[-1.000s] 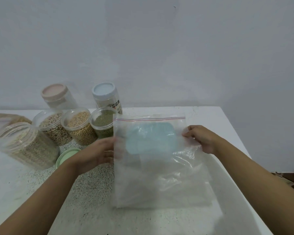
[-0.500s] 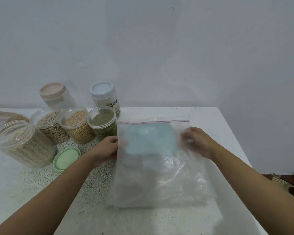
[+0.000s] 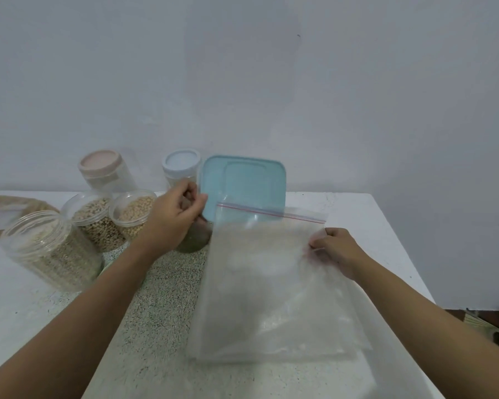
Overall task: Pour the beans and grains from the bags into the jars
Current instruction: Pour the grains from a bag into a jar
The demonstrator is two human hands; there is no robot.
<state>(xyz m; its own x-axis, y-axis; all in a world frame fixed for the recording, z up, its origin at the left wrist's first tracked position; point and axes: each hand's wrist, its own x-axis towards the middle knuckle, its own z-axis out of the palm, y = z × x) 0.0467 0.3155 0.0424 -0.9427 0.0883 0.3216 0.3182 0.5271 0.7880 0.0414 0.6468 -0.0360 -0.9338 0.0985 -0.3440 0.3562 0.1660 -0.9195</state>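
Observation:
An empty clear zip bag with a red seal line lies flat on the white table. My right hand pinches the bag's right edge near the top. My left hand pinches the left edge of a square light-blue lid and holds it tilted up, half out of the bag's mouth. Open jars stand to the left: one of grain, one of mottled beans, one of yellow beans. A jar of green beans is mostly hidden behind my left hand.
Two closed jars stand at the wall, one with a pink lid and one with a pale blue lid. A brown sack lies at the far left. The table's right edge drops off near my right forearm.
My left hand left the bag's left edge and drew the blue lid up out of the bag's mouth. The bag sank flatter onto the table. My right hand kept its hold.

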